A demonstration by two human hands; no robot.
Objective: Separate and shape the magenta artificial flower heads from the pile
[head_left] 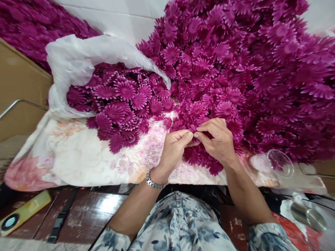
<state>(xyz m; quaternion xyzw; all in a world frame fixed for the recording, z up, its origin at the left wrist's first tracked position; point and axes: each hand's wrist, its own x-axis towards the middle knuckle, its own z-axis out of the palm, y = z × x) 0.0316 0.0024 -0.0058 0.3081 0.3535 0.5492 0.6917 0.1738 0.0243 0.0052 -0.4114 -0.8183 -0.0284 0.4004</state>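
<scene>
Between my two hands is a small magenta artificial flower, partly hidden by the fingers. My left hand pinches it from the left, thumb and forefinger pressed together, a watch on that wrist. From the right, my right hand pinches at the same spot, its fingertips touching the left ones. Just behind and below the hands lie loose magenta flower heads. A large heap of the same flowers rises behind my right hand. Stacked flower heads spill from a white plastic bag to the left.
A floral cloth covers the table. At its right stands a clear plastic cup. A cardboard box is at far left, with more magenta flowers behind it. A metal cylinder lies at lower right.
</scene>
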